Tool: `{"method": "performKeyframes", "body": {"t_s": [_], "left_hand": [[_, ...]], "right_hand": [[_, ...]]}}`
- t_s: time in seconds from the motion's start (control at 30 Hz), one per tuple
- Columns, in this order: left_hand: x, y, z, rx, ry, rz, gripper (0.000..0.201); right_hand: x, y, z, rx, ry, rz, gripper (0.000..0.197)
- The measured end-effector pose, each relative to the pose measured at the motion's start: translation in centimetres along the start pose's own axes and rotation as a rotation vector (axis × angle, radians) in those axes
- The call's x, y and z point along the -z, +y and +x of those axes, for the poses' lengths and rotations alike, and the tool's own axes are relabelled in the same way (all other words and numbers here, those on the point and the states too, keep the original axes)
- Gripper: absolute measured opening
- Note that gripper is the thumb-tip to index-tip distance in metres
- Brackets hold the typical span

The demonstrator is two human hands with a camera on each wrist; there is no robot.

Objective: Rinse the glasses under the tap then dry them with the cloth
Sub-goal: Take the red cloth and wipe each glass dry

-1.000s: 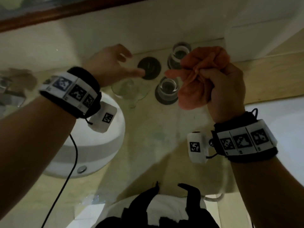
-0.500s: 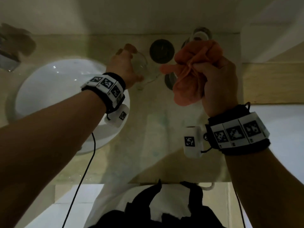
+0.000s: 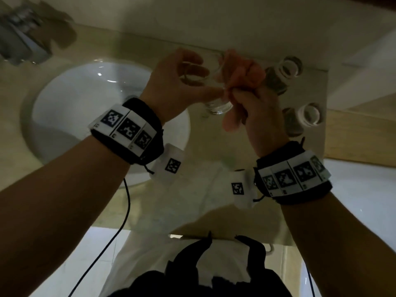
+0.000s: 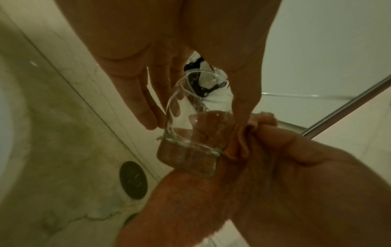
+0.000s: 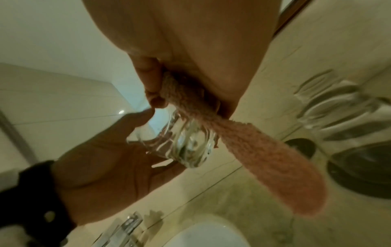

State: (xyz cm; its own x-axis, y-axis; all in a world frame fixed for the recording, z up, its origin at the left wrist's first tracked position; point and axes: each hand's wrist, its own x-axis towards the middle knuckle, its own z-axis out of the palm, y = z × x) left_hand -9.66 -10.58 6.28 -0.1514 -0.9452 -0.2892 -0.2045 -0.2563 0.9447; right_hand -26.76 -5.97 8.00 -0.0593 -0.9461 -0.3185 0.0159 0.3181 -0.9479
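Note:
My left hand (image 3: 188,82) grips a clear glass (image 3: 216,103) lifted above the counter, fingers curled round its side; the glass (image 4: 190,133) lies tilted with its thick base toward the right hand. My right hand (image 3: 252,108) holds a bunched orange cloth (image 3: 250,71) pressed against the glass. In the right wrist view the cloth (image 5: 264,163) hangs past the glass (image 5: 182,142). Two more glasses, one (image 3: 287,71) at the back and one (image 3: 304,116) nearer, stand on dark coasters at the right. The tap (image 3: 19,39) is at the far left, blurred.
A white round basin (image 3: 85,103) is set in the beige stone counter (image 3: 192,200) on the left. An empty dark coaster (image 4: 133,179) lies on the counter below the held glass. The wall runs close behind, and a wooden ledge (image 3: 360,136) lies at the right.
My left hand took the glass off the counter and lifted it. My right hand brought the cloth over against it. The view shifted toward the basin.

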Motion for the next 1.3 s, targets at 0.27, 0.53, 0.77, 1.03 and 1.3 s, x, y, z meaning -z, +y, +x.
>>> {"method": "performKeyframes", "body": {"t_s": [0.27,0.53,0.77,1.03,1.3], "left_hand": [[3.0,0.6,-3.4,-0.080,-0.054,-0.197,0.055],[5.6,0.3,-5.2,-0.294,-0.084,-0.017,0.063],[6.4,0.7,-5.8,-0.191,-0.116,0.125,0.066],[6.5,2.4,-6.5,-0.233,-0.029,0.040,0.054],[7.7,1.8,-6.9,-0.184,-0.201,-0.090,0.081]], "right_hand": [[-4.8,-1.3,0.5,-0.139,-0.038,0.291,0.056],[-6.9,-1.2,0.1,-0.262,-0.129,0.491,0.055],[-8.8,-2.4,-1.1,-0.145,0.123,0.285,0.039],[-9.2,-2.3,-1.5,-0.042,0.045,0.094,0.043],[-8.1,-2.5,-1.6,-0.163,-0.123,0.375,0.051]]}}
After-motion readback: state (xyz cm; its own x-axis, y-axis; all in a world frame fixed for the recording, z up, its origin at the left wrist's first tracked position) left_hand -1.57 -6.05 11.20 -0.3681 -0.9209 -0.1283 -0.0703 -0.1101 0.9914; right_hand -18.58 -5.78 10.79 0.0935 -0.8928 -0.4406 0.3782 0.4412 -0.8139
